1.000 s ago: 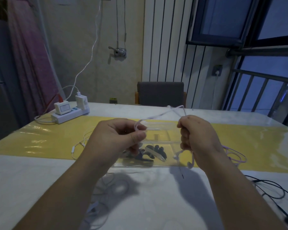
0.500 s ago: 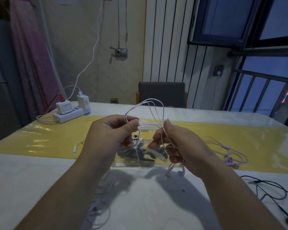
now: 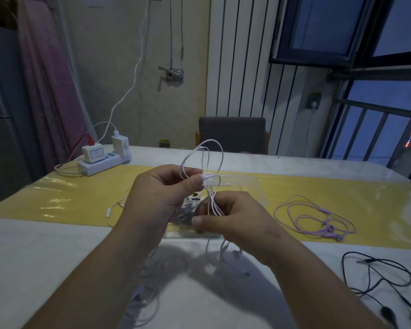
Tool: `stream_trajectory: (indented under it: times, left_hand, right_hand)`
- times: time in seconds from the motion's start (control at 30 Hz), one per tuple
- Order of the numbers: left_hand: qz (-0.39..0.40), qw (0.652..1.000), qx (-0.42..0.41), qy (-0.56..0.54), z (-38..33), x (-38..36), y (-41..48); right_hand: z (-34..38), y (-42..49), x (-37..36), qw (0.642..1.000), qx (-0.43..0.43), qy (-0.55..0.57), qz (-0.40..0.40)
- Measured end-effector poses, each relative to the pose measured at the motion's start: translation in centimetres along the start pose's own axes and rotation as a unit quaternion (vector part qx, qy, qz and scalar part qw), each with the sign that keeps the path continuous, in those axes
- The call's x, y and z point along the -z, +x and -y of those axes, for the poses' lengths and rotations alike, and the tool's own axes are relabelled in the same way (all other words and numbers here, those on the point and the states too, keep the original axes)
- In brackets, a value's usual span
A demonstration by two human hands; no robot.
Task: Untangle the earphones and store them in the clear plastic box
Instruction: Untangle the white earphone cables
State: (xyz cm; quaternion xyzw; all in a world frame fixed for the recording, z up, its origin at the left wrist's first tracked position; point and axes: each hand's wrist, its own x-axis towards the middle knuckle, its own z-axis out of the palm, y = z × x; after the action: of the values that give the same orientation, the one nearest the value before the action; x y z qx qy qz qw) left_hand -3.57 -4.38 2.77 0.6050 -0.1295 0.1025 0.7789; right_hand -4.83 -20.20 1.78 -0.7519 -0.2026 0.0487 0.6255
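Your left hand [image 3: 161,198] is curled, its thumb and forefinger pinching the cord of the white earphones [image 3: 220,157], whose loops rise above it. Your right hand [image 3: 233,222], lower and just beside it, is curled too and pinches the same strands as they run down. The earbuds dangle below it over the table [image 3: 45,257]. The clear plastic box [image 3: 254,188] lies behind both hands, partly hidden by them. Purple earphones [image 3: 318,217] lie to the right on the yellow mat [image 3: 69,198], and black earphones [image 3: 377,271] lie nearer you.
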Motion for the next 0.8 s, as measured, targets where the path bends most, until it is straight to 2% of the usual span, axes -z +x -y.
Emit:
stream_trajectory:
  times: [0.2, 0.33, 0.43, 0.63, 0.8]
  left_hand:
    - [-0.046, 0.998, -0.008, -0.035, 0.1, 0.5, 0.6]
    - [-0.031, 0.978, 0.064, -0.198, -0.3, 0.6, 0.9]
    - [-0.033, 0.957, 0.097, -0.271, -0.3, 1.1, 1.2]
    - [-0.079, 0.942, 0.098, -0.311, -0.2, 1.6, 1.6]
    - [-0.102, 0.948, 0.072, -0.292, 0.0, 2.0, 2.0]
  right_hand:
    - [0.6, -0.2, 1.1, 1.000, 0.001, -0.023, -0.013]
    - [0.6, -0.3, 1.8, 0.999, -0.032, -0.012, -0.019]
    - [0.6, -0.3, 2.2, 0.998, -0.056, -0.022, -0.004]
    - [1.1, -0.7, 3.4, 0.997, -0.076, -0.005, 0.004]
    - [1.1, -0.9, 4.0, 0.996, -0.065, -0.056, 0.000]
